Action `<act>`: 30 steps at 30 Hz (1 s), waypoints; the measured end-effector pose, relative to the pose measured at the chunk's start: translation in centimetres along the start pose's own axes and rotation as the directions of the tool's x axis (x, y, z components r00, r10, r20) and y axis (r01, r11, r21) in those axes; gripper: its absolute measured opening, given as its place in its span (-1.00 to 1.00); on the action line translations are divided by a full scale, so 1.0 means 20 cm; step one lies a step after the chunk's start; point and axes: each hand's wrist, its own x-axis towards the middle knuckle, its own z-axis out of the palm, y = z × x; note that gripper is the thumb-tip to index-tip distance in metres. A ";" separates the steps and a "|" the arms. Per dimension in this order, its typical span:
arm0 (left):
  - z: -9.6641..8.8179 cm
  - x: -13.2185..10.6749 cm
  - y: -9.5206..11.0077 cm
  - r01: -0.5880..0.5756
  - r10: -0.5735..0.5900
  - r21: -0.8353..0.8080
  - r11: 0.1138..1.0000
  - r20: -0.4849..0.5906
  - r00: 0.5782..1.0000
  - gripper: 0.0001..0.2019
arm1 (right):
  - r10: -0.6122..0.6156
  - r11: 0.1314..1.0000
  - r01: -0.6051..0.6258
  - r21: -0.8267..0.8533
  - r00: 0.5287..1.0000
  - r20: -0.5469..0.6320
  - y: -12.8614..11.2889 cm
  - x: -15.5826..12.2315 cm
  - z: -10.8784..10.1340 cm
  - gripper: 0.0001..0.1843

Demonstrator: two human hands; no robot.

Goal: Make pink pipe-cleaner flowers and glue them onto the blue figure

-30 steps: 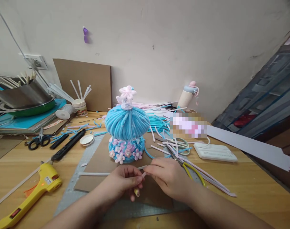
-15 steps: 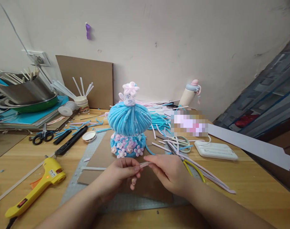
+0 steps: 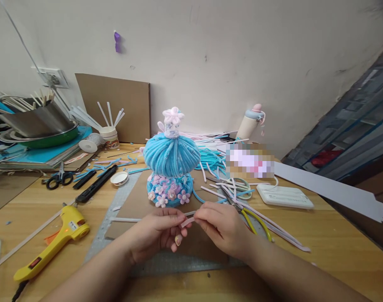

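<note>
A thin pale pink pipe cleaner (image 3: 187, 222) spans the small gap between my two hands. My left hand (image 3: 158, 230) pinches it between thumb and forefinger, while my right hand (image 3: 221, 224) grips it from the other side, fingertips pressed together. Just behind it, a second pale length runs between the fingers; whether both are one folded piece I cannot tell. A pale strip (image 3: 126, 219) emerges left of my left hand. Beyond my hands stands a blue pipe-cleaner figure (image 3: 172, 155) with a pleated dome, pink flower top and flowered base, upright on a cardboard sheet (image 3: 128, 205).
At left lie a yellow glue gun (image 3: 54, 241), scissors (image 3: 59, 178) and a black utility knife (image 3: 97, 184). Yellow-handled pliers (image 3: 257, 224), loose pipe cleaners (image 3: 210, 159) and a white power bank (image 3: 285, 196) are at right. A bottle (image 3: 249, 123) stands near the wall.
My right hand has turned slightly, and two pale lengths now show between my fingers where one showed before. The view has shifted a little; the figure stays put.
</note>
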 end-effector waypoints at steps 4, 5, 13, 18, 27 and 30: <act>0.01 0.00 0.00 0.027 -0.024 0.119 0.993 -0.027 0.999 -0.77 | 0.000 1.000 0.000 -0.005 1.000 0.017 -0.01 0.00 0.00 -0.88; 0.01 0.00 0.00 0.029 -0.024 0.138 0.990 -0.033 0.999 -0.76 | 0.007 1.000 -0.007 0.001 1.000 0.016 -0.01 0.00 0.01 -0.88; 0.01 0.01 0.01 -0.082 0.093 0.308 0.948 -0.021 0.995 -0.72 | 0.044 0.998 -0.045 0.036 0.999 0.024 -0.03 -0.01 0.02 -0.86; 0.02 0.02 0.00 -0.039 0.128 0.477 0.878 -0.155 0.979 -0.70 | 0.025 0.999 -0.024 -0.037 0.999 0.021 -0.04 -0.01 0.02 -0.88; -0.01 0.02 -0.02 -0.065 0.098 0.460 0.885 -0.047 0.994 -0.72 | 0.042 0.999 -0.041 -0.025 0.999 0.011 -0.02 -0.02 0.03 -0.87; -0.01 0.01 -0.02 -0.065 0.079 0.373 0.926 -0.021 0.997 -0.71 | 0.044 0.999 -0.044 -0.003 0.999 -0.016 -0.02 -0.02 0.03 -0.87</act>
